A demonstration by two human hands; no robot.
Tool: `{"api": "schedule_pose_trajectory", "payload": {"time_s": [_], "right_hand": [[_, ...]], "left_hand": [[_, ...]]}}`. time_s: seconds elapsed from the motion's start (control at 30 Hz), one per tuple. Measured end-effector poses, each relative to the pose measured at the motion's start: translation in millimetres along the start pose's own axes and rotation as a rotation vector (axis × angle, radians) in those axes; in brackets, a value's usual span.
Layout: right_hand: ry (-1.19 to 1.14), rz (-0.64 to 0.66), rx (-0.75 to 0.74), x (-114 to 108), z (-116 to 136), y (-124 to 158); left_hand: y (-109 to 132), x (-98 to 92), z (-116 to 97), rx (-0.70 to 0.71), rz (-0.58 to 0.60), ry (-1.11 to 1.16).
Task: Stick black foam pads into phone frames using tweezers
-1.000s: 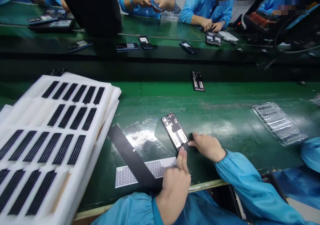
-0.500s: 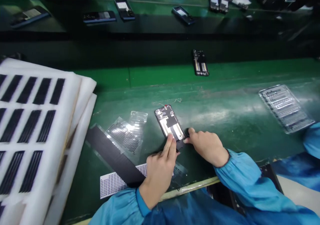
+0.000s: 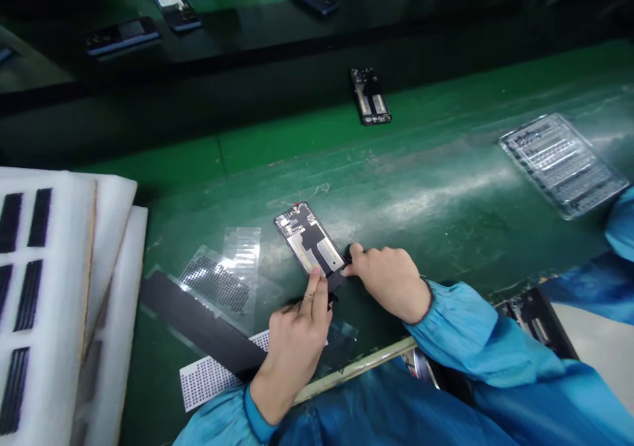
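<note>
An opened black rectangular phone body [image 3: 303, 233] with silver-grey panels and a red-marked far end lies flat on the green desk [image 3: 426, 228]. The left hand [image 3: 300, 334] covers part of its near end, grip unclear; the right hand [image 3: 391, 281] touches the near right corner, finger and thumb close, whether pinching cannot be told. Left, a long flat black strip [image 3: 198, 320] crosses a white dotted sheet [image 3: 208, 383], near stacked white foam trays [image 3: 69, 287]; far right lies a clear plastic tray [image 3: 564, 162].

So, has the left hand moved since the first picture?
Yes. Judged against the white perforated sheet, the left hand has moved forward and left, its fingertips now overlapping the near end of the phone.
</note>
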State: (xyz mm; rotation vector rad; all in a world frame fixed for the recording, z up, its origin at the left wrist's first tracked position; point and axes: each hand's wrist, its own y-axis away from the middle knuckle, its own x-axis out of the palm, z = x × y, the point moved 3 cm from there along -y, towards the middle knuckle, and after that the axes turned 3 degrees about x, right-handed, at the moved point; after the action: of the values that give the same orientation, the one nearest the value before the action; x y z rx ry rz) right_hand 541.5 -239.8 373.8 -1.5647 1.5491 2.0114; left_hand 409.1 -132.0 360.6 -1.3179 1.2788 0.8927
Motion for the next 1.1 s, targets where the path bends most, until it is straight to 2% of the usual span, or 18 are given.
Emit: {"api": "schedule_pose_trajectory", "payload": {"time_s": [0.27, 0.5, 0.63, 0.77, 0.93, 1.03, 1.1], "right_hand": [[-0.082, 0.017, -0.032, -7.2, -3.5, -0.4], [-0.166, 0.032, -0.051, -13.5, -6.9, -0.2], [-0.215, 0.031, -0.072, -16.6, -9.0, 1.1], [-0.251, 0.001, -0.089, -17.0, -9.6, 3.2], [-0.313, 0.031, -0.027, -18.6, -7.9, 6.1], [-0.324, 0.049, -0.019, -20.3, -13.5, 2.3], [-0.314, 0.047, -0.098, -18.6, -18.0, -4.3]], "left_hand": [[-14.3, -11.4, 7.3, 0.035, -0.042, -0.089], [-21.6, -11.4, 11.4, 0.047, 0.045, -0.121], [-21.8, -10.6, 15.0, 0.018, 0.129, -0.223], [-23.7, -14.5, 17.2, -0.004, 0.277, -0.246], [-45.1, -16.7, 18.4, -0.208, 0.42, -0.338], [-57.1, -8.1, 17.1, -0.262, 0.577, -0.289], [-56.7, -9.4, 19.8, -0.279, 0.585, -0.167]]}}
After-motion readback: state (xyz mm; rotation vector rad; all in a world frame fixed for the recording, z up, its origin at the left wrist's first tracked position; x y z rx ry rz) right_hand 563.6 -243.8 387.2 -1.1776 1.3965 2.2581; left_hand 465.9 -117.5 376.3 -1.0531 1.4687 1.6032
